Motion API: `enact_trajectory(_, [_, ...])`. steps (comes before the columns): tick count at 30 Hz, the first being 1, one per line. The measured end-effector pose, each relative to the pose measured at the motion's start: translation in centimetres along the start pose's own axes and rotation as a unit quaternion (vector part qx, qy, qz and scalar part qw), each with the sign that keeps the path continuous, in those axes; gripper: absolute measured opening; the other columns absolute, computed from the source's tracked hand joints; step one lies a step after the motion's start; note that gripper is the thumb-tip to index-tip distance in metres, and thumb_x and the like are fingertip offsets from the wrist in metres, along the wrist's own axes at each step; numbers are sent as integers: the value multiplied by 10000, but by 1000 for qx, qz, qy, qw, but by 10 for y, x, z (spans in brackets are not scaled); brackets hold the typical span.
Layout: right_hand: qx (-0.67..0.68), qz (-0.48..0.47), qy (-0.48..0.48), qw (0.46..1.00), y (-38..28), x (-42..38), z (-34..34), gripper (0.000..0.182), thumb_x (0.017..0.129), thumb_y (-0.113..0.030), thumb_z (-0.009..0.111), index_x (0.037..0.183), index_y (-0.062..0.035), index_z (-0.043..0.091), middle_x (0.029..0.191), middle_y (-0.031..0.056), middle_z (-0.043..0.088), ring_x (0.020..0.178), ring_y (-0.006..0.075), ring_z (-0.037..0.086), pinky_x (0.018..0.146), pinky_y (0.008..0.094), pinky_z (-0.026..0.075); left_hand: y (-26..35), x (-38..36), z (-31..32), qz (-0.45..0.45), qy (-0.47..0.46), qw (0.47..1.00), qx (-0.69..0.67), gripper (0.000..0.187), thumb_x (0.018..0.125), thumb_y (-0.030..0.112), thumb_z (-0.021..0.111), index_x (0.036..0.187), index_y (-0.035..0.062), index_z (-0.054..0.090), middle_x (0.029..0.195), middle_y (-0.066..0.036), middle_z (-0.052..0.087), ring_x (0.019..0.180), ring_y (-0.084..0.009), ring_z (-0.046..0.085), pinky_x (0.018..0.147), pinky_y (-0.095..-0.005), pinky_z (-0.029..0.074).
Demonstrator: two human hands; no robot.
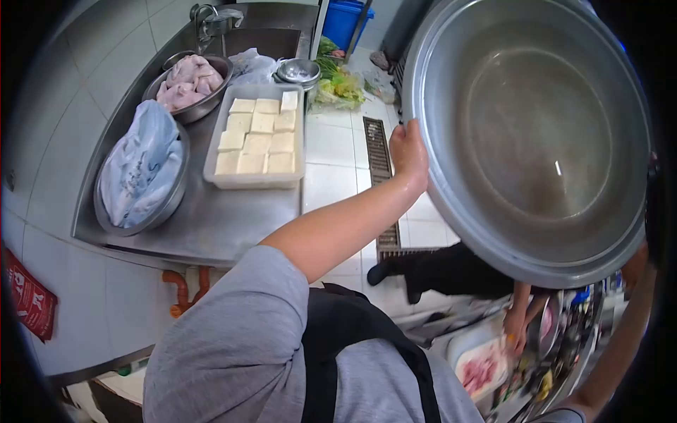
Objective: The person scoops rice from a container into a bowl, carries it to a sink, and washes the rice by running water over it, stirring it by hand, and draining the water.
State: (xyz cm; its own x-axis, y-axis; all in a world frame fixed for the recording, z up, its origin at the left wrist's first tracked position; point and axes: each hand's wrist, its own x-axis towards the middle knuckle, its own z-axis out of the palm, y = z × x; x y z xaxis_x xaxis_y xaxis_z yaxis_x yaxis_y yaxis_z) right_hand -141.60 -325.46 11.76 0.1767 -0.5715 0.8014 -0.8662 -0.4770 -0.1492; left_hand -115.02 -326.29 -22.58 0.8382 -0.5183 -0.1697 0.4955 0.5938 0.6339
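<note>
A large grey metal basin (pixel 539 134) is held up and tilted, so its wide, wet-looking inside faces me. My left hand (pixel 409 158) is closed on the basin's left rim, its fingers partly hidden behind the metal. At the lower right rim, my right hand (pixel 635 266) grips the other side, mostly in shadow near the edge of the view. A dark handle (pixel 654 169) shows on the basin's right side.
On the steel counter (pixel 261 215) stand a plastic tub (pixel 254 180) of tofu blocks, a bowl of poultry (pixel 187 84) and a bag-covered bowl (pixel 141 169). A floor drain (pixel 379 148) runs below. A co-worker's hand (pixel 516 328) is over a tray of meat (pixel 482 370).
</note>
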Motion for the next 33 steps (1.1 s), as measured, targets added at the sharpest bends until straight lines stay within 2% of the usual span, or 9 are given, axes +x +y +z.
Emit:
enact_trajectory(3, [-30, -27, -59, 997, 67, 90, 87, 429, 877, -390, 593, 986, 23, 631, 947, 247, 648, 737, 280, 589, 730, 441, 466, -20, 36, 15, -23, 31, 999, -7, 275, 850, 270, 491, 785, 3, 497, 722, -79, 526, 666, -174, 482, 659, -352, 411])
enact_trajectory(6, [188, -44, -217, 957, 125, 157, 209, 469, 889, -374, 586, 1132, 27, 581, 985, 111, 646, 896, 156, 611, 773, 279, 475, -41, 78, 14, -67, 41, 997, -23, 251, 848, 249, 507, 878, -1, 509, 804, -81, 570, 718, -169, 539, 672, -329, 462])
enact_trajectory(11, [5, -152, -152, 977, 173, 196, 431, 564, 845, -439, 601, 1101, 64, 571, 979, 225, 641, 896, 281, 625, 819, 347, 461, -71, 158, 0, -77, 71, 994, -22, 239, 856, 223, 515, 921, -7, 497, 865, -122, 585, 783, -205, 590, 711, -363, 503])
enact_trajectory(13, [-27, -106, -257, 960, 145, 178, 489, 548, 839, -420, 597, 1088, 67, 569, 1002, 267, 622, 963, 337, 612, 831, 388, 461, -94, 206, -1, -74, 69, 995, -13, 237, 856, 211, 524, 933, -11, 492, 880, -134, 584, 797, -219, 600, 717, -373, 511])
enact_trajectory(15, [0, -67, -277, 959, 171, 171, 588, 531, 834, -400, 589, 1086, 66, 563, 1013, 291, 606, 1002, 361, 600, 832, 415, 461, -123, 265, 3, -98, 74, 992, 41, 279, 862, 179, 535, 1033, -23, 449, 974, -158, 550, 856, -253, 595, 764, -418, 523])
enact_trajectory(18, [9, -24, -306, 952, 221, 147, 731, 585, 782, -364, 653, 1127, 93, 535, 1043, 304, 592, 993, 390, 594, 844, 432, 464, -156, 352, 29, -76, 67, 989, 106, 326, 828, 147, 574, 1077, -15, 440, 1016, -166, 555, 873, -240, 590, 774, -376, 514])
enact_trajectory(24, [141, 213, -369, 894, 236, 45, 879, 309, 768, -220, 648, 775, 84, 594, 722, 218, 627, 681, 315, 617, 647, 432, 472, -236, 508, 49, -19, 54, 935, 351, 352, 757, 70, 595, 1085, 13, 483, 975, -138, 601, 869, -219, 599, 757, -334, 494])
enact_trajectory(31, [184, 297, -329, 877, 227, 3, 1088, 331, 787, -220, 675, 865, 94, 603, 765, 180, 649, 705, 221, 612, 628, 369, 474, -291, 702, 53, 60, 60, 827, 556, 306, 725, 44, 587, 1030, 15, 585, 933, -151, 659, 862, -215, 635, 761, -319, 490])
enact_trajectory(33, [253, 282, -360, 853, 203, 54, 1154, 326, 788, -204, 676, 882, 98, 597, 764, 156, 644, 687, 189, 596, 612, 348, 464, -289, 744, 64, 73, 102, 851, 510, 282, 732, 62, 592, 1007, 2, 593, 898, -140, 663, 848, -217, 634, 758, -323, 491])
